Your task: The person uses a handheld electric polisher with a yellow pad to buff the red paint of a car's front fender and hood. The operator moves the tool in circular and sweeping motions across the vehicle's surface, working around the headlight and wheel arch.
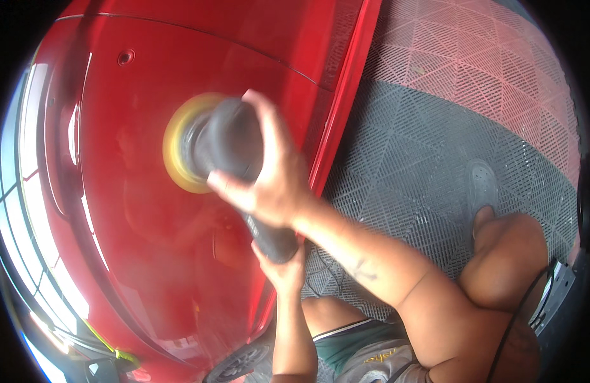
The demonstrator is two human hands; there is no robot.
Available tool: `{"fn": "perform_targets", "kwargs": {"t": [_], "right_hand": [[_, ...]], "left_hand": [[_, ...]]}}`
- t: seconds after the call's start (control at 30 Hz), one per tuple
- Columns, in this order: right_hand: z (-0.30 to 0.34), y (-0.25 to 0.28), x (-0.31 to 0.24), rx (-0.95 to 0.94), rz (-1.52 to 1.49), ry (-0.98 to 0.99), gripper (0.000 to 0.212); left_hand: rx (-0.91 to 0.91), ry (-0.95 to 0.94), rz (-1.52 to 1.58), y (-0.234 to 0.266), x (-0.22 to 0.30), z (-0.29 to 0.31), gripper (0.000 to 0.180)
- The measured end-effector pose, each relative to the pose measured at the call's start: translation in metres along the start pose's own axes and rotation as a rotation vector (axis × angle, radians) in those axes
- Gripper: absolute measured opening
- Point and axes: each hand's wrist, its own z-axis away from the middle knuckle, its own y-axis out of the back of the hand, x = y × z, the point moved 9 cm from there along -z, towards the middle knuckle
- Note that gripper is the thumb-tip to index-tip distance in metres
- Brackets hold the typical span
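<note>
A dark grey power polisher (234, 143) lies sideways against the red car panel (142, 236). Its round yellow pad (174, 153) rests on the paint, and the pad's edge is blurred. Over the polisher's head, my right hand (279, 169) is closed, with thumb and fingers on either side of the casing. Lower down, my left hand (285, 268) grips the rear end of the handle (272, 239); part of its fingers is hidden behind the tool.
A black power cord (521, 313) runs past my right arm. Grey and red grid floor tiles (416, 153) spread beside the car, where my grey shoe (483, 185) stands. A wheel (241, 362) shows at the bottom, and a yellow-green strap or cord (119, 353) at lower left.
</note>
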Motion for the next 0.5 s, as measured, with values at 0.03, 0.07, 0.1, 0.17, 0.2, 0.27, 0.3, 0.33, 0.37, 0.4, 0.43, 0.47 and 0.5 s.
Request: {"fn": "perform_targets", "kwargs": {"t": [0.03, 0.07, 0.1, 0.17, 0.2, 0.27, 0.3, 0.33, 0.37, 0.4, 0.43, 0.47, 0.5], "right_hand": [[-0.017, 0.01, 0.014, -0.012, -0.022, -0.1, 0.107], [-0.05, 0.04, 0.015, 0.071, 0.07, -0.025, 0.106], [-0.062, 0.039, 0.027, 0.029, -0.045, -0.126, 0.106], [-0.099, 0.053, 0.044, 0.067, -0.034, -0.122, 0.101], [-0.112, 0.05, 0.047, 0.025, -0.082, -0.176, 0.098], [-0.132, 0.057, 0.002, 0.023, -0.021, -0.145, 0.086], [-0.142, 0.061, -0.005, 0.05, -0.047, -0.124, 0.085], [-0.151, 0.063, -0.011, 0.076, -0.075, -0.103, 0.083], [-0.155, 0.061, -0.016, 0.067, -0.098, -0.087, 0.083], [-0.155, 0.057, -0.017, 0.058, -0.081, -0.089, 0.083], [-0.152, 0.052, -0.017, 0.049, -0.065, -0.092, 0.083], [-0.149, 0.047, -0.018, 0.04, -0.051, -0.095, 0.084], [-0.15, 0.05, -0.018, 0.059, -0.028, -0.056, 0.083]], "left_hand": [[-0.018, -0.006, -0.091, -0.013, 0.018, -0.008, 0.09], [-0.068, -0.045, -0.165, -0.039, 0.049, -0.018, 0.086], [-0.073, -0.035, -0.175, -0.043, 0.054, -0.026, 0.085], [-0.089, -0.056, -0.247, -0.062, 0.089, -0.043, 0.083], [-0.097, -0.02, -0.273, -0.065, 0.099, -0.05, 0.082], [-0.125, -0.03, -0.279, -0.068, 0.128, -0.057, 0.071], [-0.135, -0.049, -0.262, -0.072, 0.14, -0.06, 0.071], [-0.143, -0.068, -0.247, -0.074, 0.15, -0.063, 0.072], [-0.149, -0.085, -0.233, -0.073, 0.157, -0.064, 0.072], [-0.13, -0.096, -0.245, -0.07, 0.157, -0.065, 0.072], [-0.109, -0.107, -0.257, -0.066, 0.157, -0.063, 0.072], [-0.087, -0.117, -0.271, -0.06, 0.156, -0.061, 0.073], [-0.138, -0.104, -0.247, -0.065, 0.152, -0.062, 0.073]]}}
